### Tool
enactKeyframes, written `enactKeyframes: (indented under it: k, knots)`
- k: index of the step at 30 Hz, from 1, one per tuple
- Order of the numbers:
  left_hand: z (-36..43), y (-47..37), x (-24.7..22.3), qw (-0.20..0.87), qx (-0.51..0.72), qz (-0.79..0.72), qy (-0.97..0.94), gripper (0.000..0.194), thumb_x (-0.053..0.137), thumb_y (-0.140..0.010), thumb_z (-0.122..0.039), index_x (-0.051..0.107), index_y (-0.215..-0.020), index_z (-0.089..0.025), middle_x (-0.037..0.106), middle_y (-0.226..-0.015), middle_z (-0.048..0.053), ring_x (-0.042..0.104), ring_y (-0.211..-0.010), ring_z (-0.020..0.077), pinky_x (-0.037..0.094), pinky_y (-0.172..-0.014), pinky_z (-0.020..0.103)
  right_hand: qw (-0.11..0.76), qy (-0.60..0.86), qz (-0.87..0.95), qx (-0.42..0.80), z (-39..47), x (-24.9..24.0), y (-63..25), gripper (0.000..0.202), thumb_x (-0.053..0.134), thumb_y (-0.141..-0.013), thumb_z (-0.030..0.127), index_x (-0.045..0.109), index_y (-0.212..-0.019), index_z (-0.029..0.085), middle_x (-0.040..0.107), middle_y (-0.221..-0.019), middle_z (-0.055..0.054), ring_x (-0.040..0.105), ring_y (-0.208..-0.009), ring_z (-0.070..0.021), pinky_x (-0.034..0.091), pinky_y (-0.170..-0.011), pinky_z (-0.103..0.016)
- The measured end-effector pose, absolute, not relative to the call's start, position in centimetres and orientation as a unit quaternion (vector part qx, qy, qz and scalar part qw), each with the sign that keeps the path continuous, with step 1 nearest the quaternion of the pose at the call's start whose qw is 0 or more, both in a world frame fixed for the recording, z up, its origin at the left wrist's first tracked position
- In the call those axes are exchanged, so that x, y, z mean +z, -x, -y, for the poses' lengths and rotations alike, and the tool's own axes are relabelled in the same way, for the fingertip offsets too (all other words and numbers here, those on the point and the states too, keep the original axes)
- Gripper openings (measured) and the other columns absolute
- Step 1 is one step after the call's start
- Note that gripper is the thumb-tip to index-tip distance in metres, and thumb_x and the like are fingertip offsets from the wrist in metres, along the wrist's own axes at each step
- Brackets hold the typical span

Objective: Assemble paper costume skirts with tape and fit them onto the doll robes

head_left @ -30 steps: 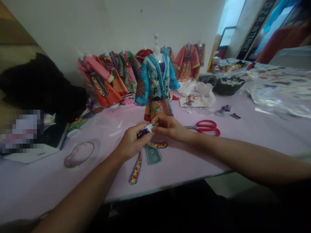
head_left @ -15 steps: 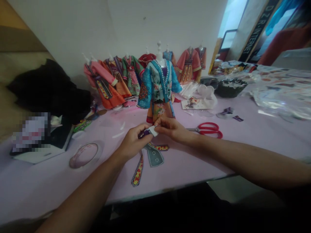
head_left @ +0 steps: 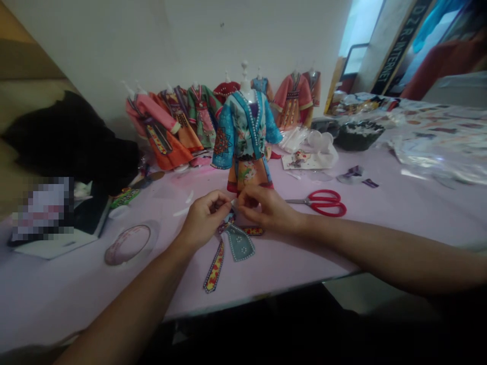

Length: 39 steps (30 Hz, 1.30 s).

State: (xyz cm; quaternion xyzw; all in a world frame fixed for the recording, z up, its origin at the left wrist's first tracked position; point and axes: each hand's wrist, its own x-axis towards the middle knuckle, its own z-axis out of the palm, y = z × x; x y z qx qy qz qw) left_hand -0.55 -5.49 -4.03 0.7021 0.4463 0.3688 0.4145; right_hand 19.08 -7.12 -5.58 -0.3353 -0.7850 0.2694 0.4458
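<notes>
My left hand and my right hand are closed in pinches, facing each other above the table. A small white piece shows between their fingertips, mostly hidden. Below them lies a doll's sash: a grey-blue panel edged with white dots, a yellow-and-red strip pointing toward me, and a second strip partly under my right hand. Just behind the hands stands a doll form in a blue robe and orange skirt. Red-handled scissors rest beside my right wrist.
A tape roll lies at left, near a dark box. Dressed doll forms line the wall. Purple scraps, a dark bowl and plastic-covered sheets occupy the right side.
My fingertips have turned and drawn closer around the white piece, which now shows less. The dark purple fabric by my left fingers has dropped out of sight. The view has shifted slightly.
</notes>
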Motion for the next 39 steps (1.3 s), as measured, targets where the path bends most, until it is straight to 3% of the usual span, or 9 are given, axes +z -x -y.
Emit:
enactKeyframes:
  k: [14, 19, 39]
  knots:
    - [6.3, 0.3, -4.5, 0.231, 0.318, -0.433, -0.811, 0.012, 0.058, -0.085, -0.024, 0.070, -0.087, -0.020, 0.073, -0.082, 0.001, 0.065, -0.076, 0.0162, 0.049, -0.073, 0.029, 0.414, 0.390, 0.763, 0.308, 7.1, -6.2, -19.1, 0.006, 0.061, -0.084, 0.016, 0.057, -0.081, 0.018, 0.059, -0.078, 0.000, 0.051, -0.068, -0.0119, 0.037, -0.063, -0.027]
    - [6.7, 0.2, -4.4, 0.146, 0.299, -0.421, -0.844, 0.012, 0.058, -0.086, -0.019, 0.069, -0.085, -0.021, 0.073, -0.085, 0.003, 0.066, -0.080, 0.0181, 0.048, -0.074, 0.031, 0.421, 0.395, 0.759, 0.300, 7.1, -6.3, -19.0, 0.007, 0.062, -0.081, 0.014, 0.056, -0.080, 0.018, 0.058, -0.075, 0.002, 0.051, -0.066, -0.0112, 0.036, -0.061, -0.026]
    - [6.5, 0.1, -4.5, 0.235, 0.349, -0.425, -0.801, 0.013, 0.059, -0.082, -0.025, 0.071, -0.082, -0.019, 0.072, -0.073, -0.001, 0.063, -0.066, 0.0127, 0.047, -0.063, 0.024, 0.421, 0.356, 0.774, 0.312, 7.1, -6.3, -19.2, 0.007, 0.059, -0.081, 0.011, 0.056, -0.081, 0.018, 0.059, -0.077, 0.002, 0.055, -0.069, -0.0109, 0.040, -0.063, -0.024]
